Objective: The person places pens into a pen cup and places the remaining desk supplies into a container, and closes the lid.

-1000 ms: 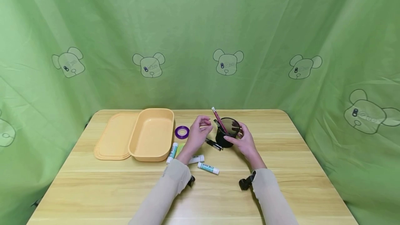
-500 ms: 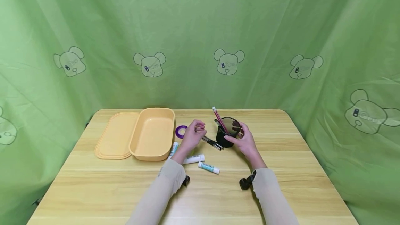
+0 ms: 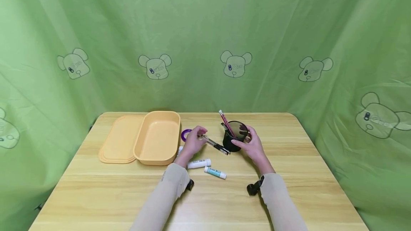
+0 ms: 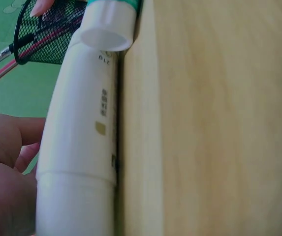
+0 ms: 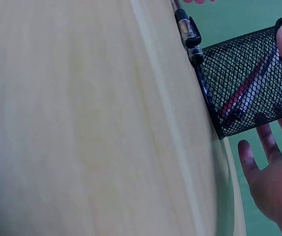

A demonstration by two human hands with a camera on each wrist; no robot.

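In the head view my right hand (image 3: 252, 143) holds a black mesh pen holder (image 3: 230, 144) standing on the table, thumb over its rim and fingers on the far side. Red pencils (image 3: 224, 119) and a dark pen lean inside it. My left hand (image 3: 194, 142) is at the left end of two black-and-clear pens (image 3: 218, 147) lying beside the holder. A pen end lies between its thumb and fingers; whether they pinch it is unclear. In the left wrist view, a white glue stick (image 4: 81, 118) hides much of that hand. The right wrist view shows a pen (image 5: 185, 29) against the holder's base.
An orange plastic box (image 3: 157, 136) stands at the left, beside its flat lid (image 3: 120, 142). A purple tape roll (image 3: 184, 135) is partly behind the left hand. A teal-labelled glue stick (image 3: 215, 172) lies in front, and another glue stick (image 3: 180, 150) is partly hidden by the left wrist.
My left hand has moved left and slightly down, from near the pen holder to the pens' left end. The right hand has stayed on the pen holder.
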